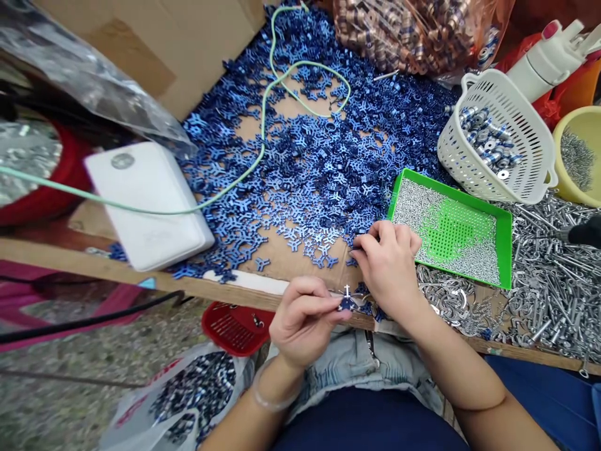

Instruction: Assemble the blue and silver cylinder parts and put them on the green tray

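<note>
My left hand is at the table's near edge, fingers pinched round a small blue three-armed part with a silver pin sticking up from it. My right hand lies just beyond it, fingers curled down onto the edge of a wide heap of blue three-armed parts spread over the cardboard-covered table; whether it holds one of them is hidden. A green tray full of small silver pins sits right beside my right hand.
A white basket with blue-and-silver pieces stands at the back right, a yellow bowl beside it. Silver metal parts cover the right side. A white box and a green cable lie left. Below are a red basket and a bag.
</note>
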`<state>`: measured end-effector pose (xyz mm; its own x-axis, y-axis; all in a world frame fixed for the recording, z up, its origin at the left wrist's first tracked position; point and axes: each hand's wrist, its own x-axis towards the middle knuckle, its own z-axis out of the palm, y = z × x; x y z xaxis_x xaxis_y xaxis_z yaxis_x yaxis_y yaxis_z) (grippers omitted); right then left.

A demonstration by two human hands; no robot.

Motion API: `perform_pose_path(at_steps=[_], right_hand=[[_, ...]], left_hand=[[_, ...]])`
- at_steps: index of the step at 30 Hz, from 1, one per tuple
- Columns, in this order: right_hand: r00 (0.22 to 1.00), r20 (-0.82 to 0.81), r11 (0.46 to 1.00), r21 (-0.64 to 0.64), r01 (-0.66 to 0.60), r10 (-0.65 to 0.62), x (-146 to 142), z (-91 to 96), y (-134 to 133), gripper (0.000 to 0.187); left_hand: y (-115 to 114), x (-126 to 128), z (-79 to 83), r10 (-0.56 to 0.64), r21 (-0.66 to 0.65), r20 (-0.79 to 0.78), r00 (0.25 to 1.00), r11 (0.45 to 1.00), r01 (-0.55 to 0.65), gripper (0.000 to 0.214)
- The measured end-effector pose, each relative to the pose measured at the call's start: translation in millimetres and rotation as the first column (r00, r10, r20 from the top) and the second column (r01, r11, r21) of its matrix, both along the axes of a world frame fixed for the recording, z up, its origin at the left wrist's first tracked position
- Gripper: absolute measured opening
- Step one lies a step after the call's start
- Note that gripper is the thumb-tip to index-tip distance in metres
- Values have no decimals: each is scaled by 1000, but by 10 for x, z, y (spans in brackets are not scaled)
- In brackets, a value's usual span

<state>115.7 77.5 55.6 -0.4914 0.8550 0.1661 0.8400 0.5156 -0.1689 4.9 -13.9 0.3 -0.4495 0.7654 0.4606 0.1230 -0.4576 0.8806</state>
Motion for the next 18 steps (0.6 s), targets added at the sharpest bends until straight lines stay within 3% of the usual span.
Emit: perform_pose_path(at_steps=[3,7,11,13,18], right_hand=[[999,-25,997,-73,26,-28,12,31,12,6],[944,-305,955,-293,37,-130,229,311,-24,7],[876,-467,777,-593,-212,-118,468,633,-124,12],[894,-441,720,-644,-258,-74,517,703,-168,10],[921,-388,712,-658,-246,-41,533,687,-204,8]], left_hand=[[11,-1,10,-3,11,-13,1000,1000,3,18],[19,-12,43,-20,-5,-56,998,1000,20,18],[48,-19,115,-91,21,-137,986,995,95,16],[65,-20,155,-154,41,-202,967,985,166,16],[61,-17,253,-228,56,-305,925,965,257,12]])
